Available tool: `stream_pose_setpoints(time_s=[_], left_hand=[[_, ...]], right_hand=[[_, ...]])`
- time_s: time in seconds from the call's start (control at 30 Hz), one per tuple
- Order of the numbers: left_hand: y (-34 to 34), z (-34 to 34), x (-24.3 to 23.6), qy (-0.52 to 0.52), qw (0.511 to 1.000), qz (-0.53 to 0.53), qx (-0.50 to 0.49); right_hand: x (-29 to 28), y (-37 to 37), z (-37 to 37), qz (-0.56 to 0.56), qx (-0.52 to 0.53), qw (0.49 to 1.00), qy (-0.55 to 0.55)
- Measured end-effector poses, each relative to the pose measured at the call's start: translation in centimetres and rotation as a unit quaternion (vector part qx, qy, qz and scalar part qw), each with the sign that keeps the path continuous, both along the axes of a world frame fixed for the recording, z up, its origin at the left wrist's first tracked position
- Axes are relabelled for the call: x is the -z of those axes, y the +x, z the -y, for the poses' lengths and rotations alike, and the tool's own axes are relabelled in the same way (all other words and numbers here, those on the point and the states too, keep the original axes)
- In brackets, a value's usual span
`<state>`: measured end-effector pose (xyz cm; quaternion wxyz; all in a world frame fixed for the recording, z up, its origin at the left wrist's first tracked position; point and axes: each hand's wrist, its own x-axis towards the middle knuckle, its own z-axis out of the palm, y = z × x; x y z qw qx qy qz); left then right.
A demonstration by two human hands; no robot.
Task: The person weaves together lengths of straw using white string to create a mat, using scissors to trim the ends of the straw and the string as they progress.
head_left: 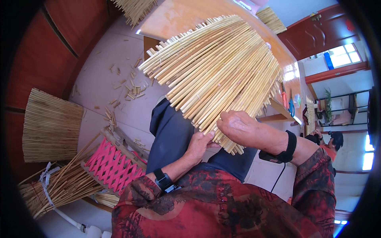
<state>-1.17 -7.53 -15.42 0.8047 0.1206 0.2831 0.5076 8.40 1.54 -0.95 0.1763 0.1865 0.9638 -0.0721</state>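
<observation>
The fingers of the right hand are curling over the near edge of a woven reed mat, gripping it from above, while the fingers of the left hand are pressing up against the same edge from below, their tips disappearing behind the stalks. How far either set is reaching under the mat is hidden. The mat is fanning out above the person's lap, in front of dark trousers; it is made of pale, straight, dry stalks lying side by side in overlapping layers, with ragged cut ends. It is covering part of a glossy orange-brown worktop behind it. Both wrists are wearing black bands, and a thin cable is hanging from the right one. On the pale floor, short stalk offcuts are lying scattered. To the left, a flat panel of stalks is leaning by a dark red wall, a tied bundle of reeds is lying lower down, partly cut off by the dark rim, and a pink lattice frame is sitting beside it. Another person at far right is too small to make out clearly.
</observation>
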Motion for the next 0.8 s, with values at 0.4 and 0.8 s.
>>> stream_pose_setpoints(time_s=[0.4,0.8], left_hand=[[-1.5,-0.5,-0.2,0.034,0.998,0.01,0.045],[-2.3,-0.5,-0.3,0.051,0.998,-0.038,0.029]], right_hand=[[-8.6,-0.6,-1.1,-0.081,0.138,0.987,-0.018],[1.5,7.9,4.7,-0.34,0.419,0.839,-0.072]])
